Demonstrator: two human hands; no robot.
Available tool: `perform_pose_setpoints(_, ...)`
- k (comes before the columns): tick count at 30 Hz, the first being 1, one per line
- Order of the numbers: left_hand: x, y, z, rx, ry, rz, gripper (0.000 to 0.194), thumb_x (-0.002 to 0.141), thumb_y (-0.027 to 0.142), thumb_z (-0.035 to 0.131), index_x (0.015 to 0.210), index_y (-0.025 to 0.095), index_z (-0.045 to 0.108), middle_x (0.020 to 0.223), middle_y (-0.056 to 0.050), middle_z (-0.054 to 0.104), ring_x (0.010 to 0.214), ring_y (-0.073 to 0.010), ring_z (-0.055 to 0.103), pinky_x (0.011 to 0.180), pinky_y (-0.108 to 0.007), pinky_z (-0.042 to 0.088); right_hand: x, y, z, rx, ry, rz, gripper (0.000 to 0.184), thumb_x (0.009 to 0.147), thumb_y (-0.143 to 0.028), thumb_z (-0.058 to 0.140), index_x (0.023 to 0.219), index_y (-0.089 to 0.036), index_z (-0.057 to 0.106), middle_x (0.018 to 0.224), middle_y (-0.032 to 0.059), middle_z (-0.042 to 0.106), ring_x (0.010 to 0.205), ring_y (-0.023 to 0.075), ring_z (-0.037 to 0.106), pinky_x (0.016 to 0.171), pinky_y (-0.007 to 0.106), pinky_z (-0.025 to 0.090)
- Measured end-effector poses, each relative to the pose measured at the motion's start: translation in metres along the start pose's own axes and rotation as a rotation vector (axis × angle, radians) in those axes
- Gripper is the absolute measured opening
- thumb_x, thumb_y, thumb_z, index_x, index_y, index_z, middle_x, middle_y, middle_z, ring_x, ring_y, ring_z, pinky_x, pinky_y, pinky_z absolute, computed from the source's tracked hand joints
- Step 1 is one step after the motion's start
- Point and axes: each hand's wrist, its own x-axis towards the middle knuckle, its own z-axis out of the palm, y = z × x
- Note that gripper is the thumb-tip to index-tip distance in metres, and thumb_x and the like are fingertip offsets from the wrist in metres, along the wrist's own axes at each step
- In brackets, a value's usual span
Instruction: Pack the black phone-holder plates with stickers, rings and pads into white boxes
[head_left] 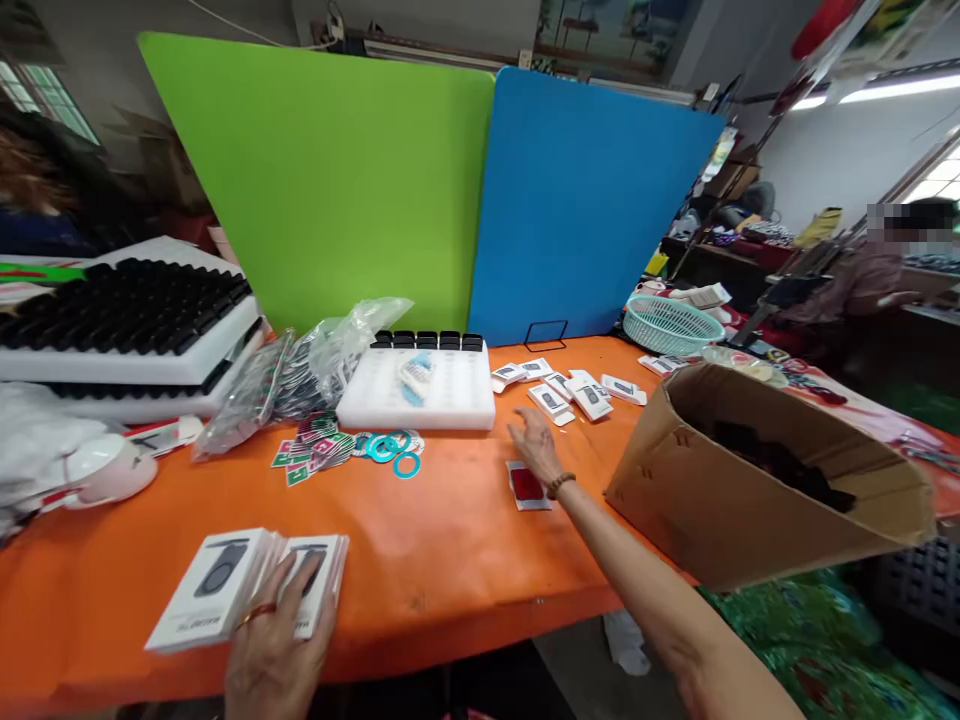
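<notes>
At the table's front left, my left hand [274, 640] lies over a stack of slim white boxes [324, 570], its fingers across the top and the thumb along the right side. Beside it sits another stack of white boxes [217, 580] printed with a dark oval device. My right hand [536, 447] is stretched forward over the table, fingers apart and nothing seen in them. Just below that hand lies a small dark-red pad [527, 484] on a grey-white backing. Loose white boxes [589, 396], some with flaps open, are scattered beyond my right hand.
A tall cardboard box [697, 490] stands to the right, dark items inside. At the back are a white foam tray [416, 400], teal rings [406, 465], printed cards [315, 450] and plastic bags [247, 395]. Green [337, 180] and blue [585, 200] panels rise behind. Another person is far right.
</notes>
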Motion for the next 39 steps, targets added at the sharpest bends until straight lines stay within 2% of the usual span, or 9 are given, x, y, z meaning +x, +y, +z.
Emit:
perform_pose_setpoints(5, 0.004, -0.005, 0.005, 0.017, 0.045, 0.101, 0.045, 0.083, 0.001, 0.034, 0.098, 0.018, 0.072, 0.125, -0.017, 0.058, 0.140, -0.0359, 0.025, 0.100, -0.055, 0.041, 0.042, 0.057, -0.026, -0.175, 0.146, 0.288, 0.042, 0.079, -0.018, 0.052, 0.118, -0.004, 0.051, 0.123, 0.0279, 0.050, 0.119, 0.0388, 0.044, 0.097, 0.051, 0.033)
perform_pose_setpoints(10, 0.010, -0.004, -0.008, -0.114, 0.123, 0.125, 0.042, 0.085, 0.004, 0.036, 0.100, 0.022, 0.070, 0.123, -0.014, 0.059, 0.140, -0.0327, 0.026, 0.108, -0.054, 0.033, 0.053, 0.084, -0.024, -0.190, 0.104, 0.377, 0.024, 0.074, -0.020, 0.056, 0.095, -0.011, 0.061, 0.104, 0.0211, 0.062, 0.106, 0.0354, 0.054, 0.089, 0.045, 0.038)
perform_pose_setpoints(17, 0.038, 0.055, -0.040, -0.689, 0.059, -0.583, 0.033, 0.082, 0.045, 0.057, 0.106, 0.023, 0.063, 0.118, -0.011, 0.062, 0.119, -0.0325, 0.053, 0.103, -0.051, 0.040, 0.033, 0.073, -0.036, -0.002, -0.042, 0.168, 0.015, 0.078, -0.023, 0.046, 0.071, -0.017, 0.057, 0.072, 0.0057, 0.063, 0.073, 0.0216, 0.057, 0.067, 0.032, 0.044)
perform_pose_setpoints(23, 0.073, 0.088, -0.032, -1.772, -0.467, -1.128, 0.074, 0.069, 0.079, 0.048, 0.111, 0.018, 0.053, 0.104, -0.014, 0.066, 0.080, -0.0278, 0.067, 0.072, -0.043, 0.054, -0.063, 0.007, -0.064, 0.222, -0.453, -0.423, 0.011, 0.082, -0.021, 0.057, 0.072, -0.019, 0.060, 0.079, 0.0034, 0.062, 0.080, 0.0176, 0.056, 0.075, 0.030, 0.045)
perform_pose_setpoints(26, 0.073, 0.101, -0.024, -2.134, -0.942, -1.129, 0.075, 0.077, 0.077, 0.037, 0.113, 0.014, 0.055, 0.095, -0.015, 0.070, 0.074, -0.0253, 0.068, 0.066, -0.037, 0.054, -0.116, -0.027, -0.067, 0.224, -0.776, -0.745, 0.017, 0.091, -0.019, 0.050, 0.078, -0.018, 0.062, 0.085, 0.0057, 0.062, 0.083, 0.0161, 0.055, 0.075, 0.028, 0.043)
perform_pose_setpoints(30, 0.052, 0.120, -0.019, -2.148, -1.487, -1.028, 0.072, 0.081, 0.070, 0.042, 0.101, 0.004, 0.066, 0.074, -0.016, 0.071, 0.062, -0.0229, 0.068, 0.056, -0.029, 0.052, -0.143, -0.041, -0.063, 0.114, -0.977, -0.851, 0.014, 0.090, -0.017, 0.053, 0.079, -0.018, 0.061, 0.087, 0.0049, 0.063, 0.085, 0.0167, 0.055, 0.080, 0.029, 0.043)
perform_pose_setpoints(32, 0.044, 0.125, -0.020, -2.115, -1.483, -1.067, 0.068, 0.084, 0.065, 0.044, 0.095, 0.002, 0.068, 0.070, -0.015, 0.070, 0.059, -0.0197, 0.067, 0.053, -0.025, 0.052, -0.132, -0.029, -0.062, 0.150, -0.987, -0.756, 0.007, 0.088, -0.020, 0.056, 0.090, -0.018, 0.062, 0.094, 0.0058, 0.064, 0.088, 0.0168, 0.057, 0.080, 0.028, 0.045)
perform_pose_setpoints(35, 0.040, 0.127, -0.024, -2.120, -1.348, -1.162, 0.071, 0.084, 0.066, 0.041, 0.091, 0.001, 0.069, 0.067, -0.015, 0.069, 0.055, -0.0180, 0.067, 0.050, -0.022, 0.051, -0.093, -0.002, -0.060, 0.121, -0.851, -0.476, 0.034, 0.084, -0.026, 0.060, 0.116, -0.019, 0.054, 0.113, 0.0102, 0.060, 0.093, 0.0188, 0.060, 0.080, 0.031, 0.049)
perform_pose_setpoints(39, 0.036, 0.126, -0.028, -2.083, -1.141, -1.205, 0.070, 0.080, 0.067, 0.048, 0.091, 0.002, 0.069, 0.064, -0.015, 0.069, 0.054, -0.0179, 0.066, 0.047, -0.021, 0.048, -0.040, 0.026, -0.054, -0.141, -0.654, -0.200, 0.039, 0.077, -0.020, 0.062, 0.115, -0.017, 0.055, 0.117, 0.0145, 0.058, 0.111, 0.0291, 0.053, 0.095, 0.042, 0.041)
